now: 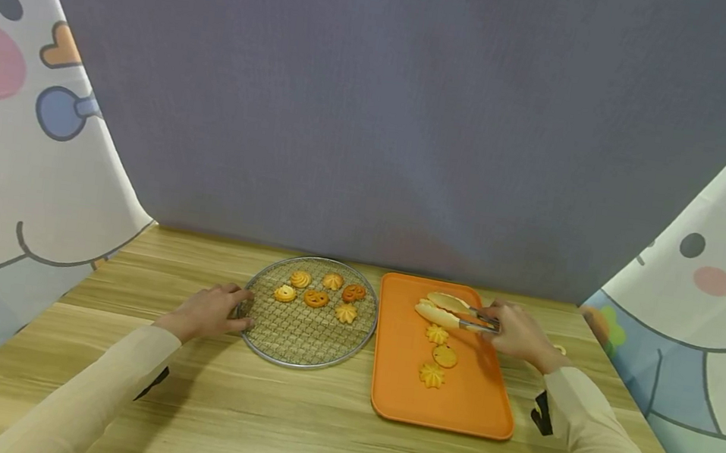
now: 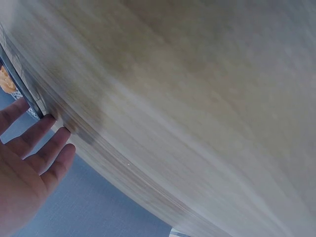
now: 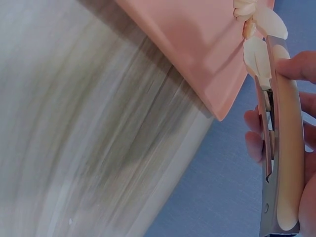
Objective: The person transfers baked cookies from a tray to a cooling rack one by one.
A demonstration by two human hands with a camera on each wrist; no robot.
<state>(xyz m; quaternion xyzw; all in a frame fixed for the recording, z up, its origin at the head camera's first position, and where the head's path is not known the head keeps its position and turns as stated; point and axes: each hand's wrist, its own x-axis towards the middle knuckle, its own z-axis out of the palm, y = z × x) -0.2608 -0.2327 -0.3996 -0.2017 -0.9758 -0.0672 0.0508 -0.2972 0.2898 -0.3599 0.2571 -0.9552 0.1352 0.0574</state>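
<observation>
My right hand point(image 1: 514, 331) grips a pair of tongs point(image 3: 287, 138) with cream-coloured tips and handle. The tong tips are low over the orange tray point(image 1: 396, 392), and a small cookie point(image 3: 249, 28) shows between them in the right wrist view. Closer to me on the tray lie a star-shaped cookie point(image 1: 437, 333), a round cookie point(image 1: 445, 356) and another star-shaped cookie point(image 1: 432, 375). At the left rim of a round wire rack point(image 1: 300, 341), my left hand point(image 1: 210, 312) rests with fingers spread and fingertips right at the rim.
Several cookies, including a pretzel-shaped one point(image 1: 316, 298) and a swirled one point(image 1: 301, 279), sit on the rack's far half. Rack and tray lie side by side on a wooden table point(image 1: 254, 426). A grey cloth panel point(image 1: 379, 106) rises behind, with printed curtains point(image 1: 7, 157) at both sides.
</observation>
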